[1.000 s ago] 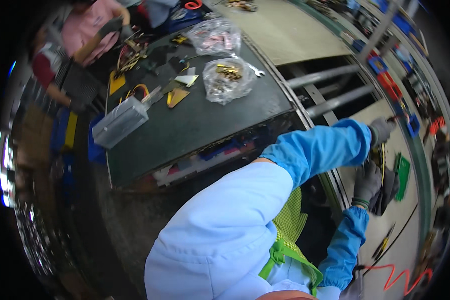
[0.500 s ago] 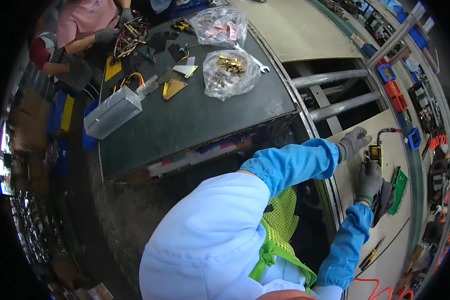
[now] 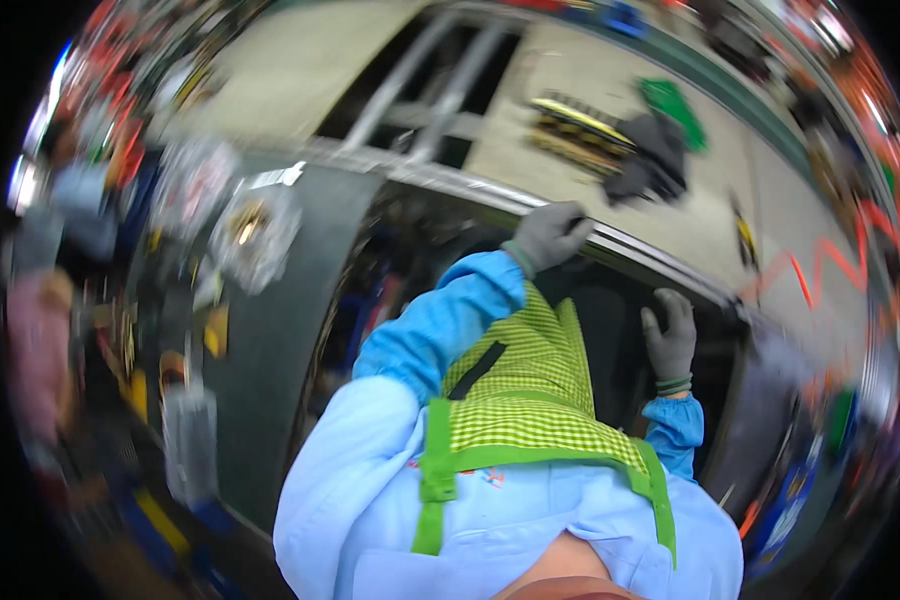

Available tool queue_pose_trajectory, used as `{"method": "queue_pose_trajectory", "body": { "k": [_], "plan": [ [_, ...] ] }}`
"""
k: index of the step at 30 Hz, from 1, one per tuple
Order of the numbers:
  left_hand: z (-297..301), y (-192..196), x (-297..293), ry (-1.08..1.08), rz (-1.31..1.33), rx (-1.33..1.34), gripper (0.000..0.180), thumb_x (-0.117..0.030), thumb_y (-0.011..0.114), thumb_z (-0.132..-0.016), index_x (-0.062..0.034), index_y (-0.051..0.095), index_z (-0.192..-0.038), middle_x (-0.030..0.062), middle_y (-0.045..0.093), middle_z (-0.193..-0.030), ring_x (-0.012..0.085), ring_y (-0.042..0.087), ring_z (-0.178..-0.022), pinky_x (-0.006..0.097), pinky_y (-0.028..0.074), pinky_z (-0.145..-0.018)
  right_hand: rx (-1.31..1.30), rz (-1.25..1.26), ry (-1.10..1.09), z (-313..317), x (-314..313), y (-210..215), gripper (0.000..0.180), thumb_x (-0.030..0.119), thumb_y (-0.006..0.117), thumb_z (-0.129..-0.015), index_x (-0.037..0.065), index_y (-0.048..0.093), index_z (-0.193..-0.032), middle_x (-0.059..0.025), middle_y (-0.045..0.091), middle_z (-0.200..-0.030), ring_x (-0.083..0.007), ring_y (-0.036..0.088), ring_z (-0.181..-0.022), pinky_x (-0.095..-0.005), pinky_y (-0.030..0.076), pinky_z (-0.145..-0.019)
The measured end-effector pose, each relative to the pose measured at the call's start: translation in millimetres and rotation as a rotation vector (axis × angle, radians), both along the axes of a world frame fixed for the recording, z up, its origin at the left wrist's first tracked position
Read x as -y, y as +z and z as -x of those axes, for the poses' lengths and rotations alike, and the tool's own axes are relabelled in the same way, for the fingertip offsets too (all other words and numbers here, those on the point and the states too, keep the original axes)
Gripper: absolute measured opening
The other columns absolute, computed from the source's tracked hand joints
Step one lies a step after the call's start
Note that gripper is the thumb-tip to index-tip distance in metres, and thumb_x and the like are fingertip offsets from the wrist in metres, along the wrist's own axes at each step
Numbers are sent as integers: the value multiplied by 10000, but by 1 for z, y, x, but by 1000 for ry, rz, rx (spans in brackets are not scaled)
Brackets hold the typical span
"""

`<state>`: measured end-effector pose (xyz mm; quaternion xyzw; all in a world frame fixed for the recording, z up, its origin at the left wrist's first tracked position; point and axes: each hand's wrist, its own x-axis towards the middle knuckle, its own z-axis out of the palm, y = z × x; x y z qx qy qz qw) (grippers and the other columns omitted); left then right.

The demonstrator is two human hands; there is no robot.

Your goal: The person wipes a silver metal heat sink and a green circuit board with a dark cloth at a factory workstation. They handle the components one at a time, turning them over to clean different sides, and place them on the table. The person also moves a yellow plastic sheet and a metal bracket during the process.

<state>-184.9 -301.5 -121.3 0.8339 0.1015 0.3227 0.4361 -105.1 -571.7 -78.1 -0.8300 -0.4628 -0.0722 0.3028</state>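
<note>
My left hand (image 3: 550, 237), in a grey glove, is at the near metal rail of the pale workbench (image 3: 530, 180), thumb and fingers apart with nothing seen in them. Whether it touches the rail I cannot tell. To its right, over the dark gap in front of the bench, my right hand (image 3: 672, 335) is open, fingers up and thumb apart, holding nothing. Beyond both hands lies a blurred yellow-and-black part assembly (image 3: 582, 135) on the bench. A dark grey, cloth-like thing (image 3: 655, 155) lies against its right end, with a green board (image 3: 673, 112) just behind.
Yellow-and-black pliers (image 3: 743, 232) and a coiled red hose (image 3: 805, 265) are on the right. At left, a dark table (image 3: 270, 350) bears plastic bags of parts (image 3: 255, 235) and a silver metal box (image 3: 190, 440). A co-worker in pink (image 3: 38, 350) is beyond it.
My view has swung toward the bench. Both hands have left the assembly and drawn back toward my body; the right hand has let go and opened. The assembly stays on the bench.
</note>
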Motion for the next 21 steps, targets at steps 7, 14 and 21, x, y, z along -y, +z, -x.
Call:
{"method": "queue_pose_trajectory", "body": {
  "k": [7, 14, 21],
  "plan": [
    [-94, 13, 29, -340, -486, -154, 277, -344, 628, -848, -73, 601, -799, 150, 595, -718, 335, 604, -687, 422, 467, -588, 208, 220, -839, 60, 219, -17, 542, 285, 735, -729, 82, 561, -1201, -131, 526, -1245, -333, 470, -1186, -457, 379, -999],
    [-139, 0, 40, -511, -572, -206, 250, -315, 625, -842, -76, 625, -772, 166, 621, -719, 351, 613, -676, 456, 474, -610, 136, 517, -1108, 41, 265, -25, 869, 552, 722, -652, 100, 428, -1334, -119, 382, -1398, -326, 280, -1351, -497, 198, -1116],
    [-140, 3, 40, -566, -476, -117, 159, -221, 649, -829, -63, 640, -814, 154, 629, -741, 343, 610, -663, 433, 478, -595, 23, 411, -1600, 14, 269, -38, 880, 660, 574, -720, 128, 383, -1395, -101, 383, -1416, -312, 283, -1362, -520, 174, -1127]
  ]
}}
